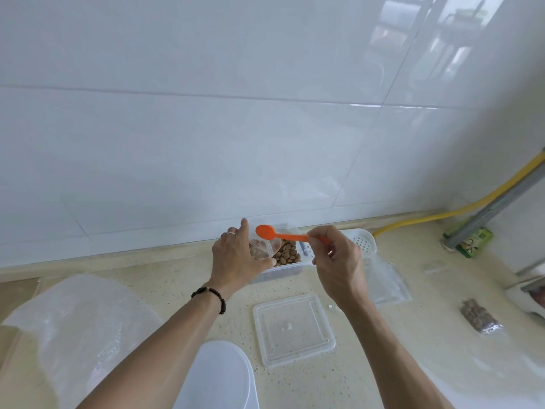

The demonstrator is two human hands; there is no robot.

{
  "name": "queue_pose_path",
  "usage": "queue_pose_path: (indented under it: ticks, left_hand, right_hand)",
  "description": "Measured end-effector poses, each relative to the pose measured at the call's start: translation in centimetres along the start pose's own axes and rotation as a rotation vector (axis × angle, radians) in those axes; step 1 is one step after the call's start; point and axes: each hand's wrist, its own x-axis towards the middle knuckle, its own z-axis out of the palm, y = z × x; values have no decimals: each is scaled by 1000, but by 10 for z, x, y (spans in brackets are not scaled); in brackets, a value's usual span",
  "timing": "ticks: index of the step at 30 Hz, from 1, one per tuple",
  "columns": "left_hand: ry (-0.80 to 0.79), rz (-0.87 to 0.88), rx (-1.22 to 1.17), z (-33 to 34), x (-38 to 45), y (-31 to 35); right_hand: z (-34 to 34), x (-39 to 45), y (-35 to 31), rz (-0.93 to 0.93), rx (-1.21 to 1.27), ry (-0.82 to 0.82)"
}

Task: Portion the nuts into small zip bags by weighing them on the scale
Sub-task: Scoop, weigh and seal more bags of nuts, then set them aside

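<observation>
Two hands working: left hand [236, 262] pinching open the small clear zip bag [261, 249] over the clear plastic tub of brown nuts [287, 252], right hand [339, 261] at three o'clock gripping the orange plastic spoon [277, 234]. Worth tipping slowly into the bag's mouth, likely avoiding spills.

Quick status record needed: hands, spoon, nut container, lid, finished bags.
left hand: holds a small clear zip bag with some nuts, over the container
right hand: pinches orange spoon by the handle, bowl at the bag's mouth
nut container: open, holds nuts
lid: flat on the counter, nearer the person
filled bag: lying at right
scale: not identifiable
</observation>
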Motion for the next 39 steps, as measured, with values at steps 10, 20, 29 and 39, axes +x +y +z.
queue_pose_path:
  ticks: [10, 20, 29, 39]
  left_hand:
    - [-16, 140, -45, -7, -69, 19]
    - [-65, 414, -149, 29, -156, 45]
    - [-139, 472, -43, 47, -178, 39]
    - [-110, 497, -47, 28, -174, 33]
  right_hand:
    - [-40, -80, -14, 473, 430, 457]
    - [-42, -244, 75, 1077, 671, 714]
    - [-20, -282, 107, 1123, 413, 605]
    - [-35, -249, 81, 993, 16, 337]
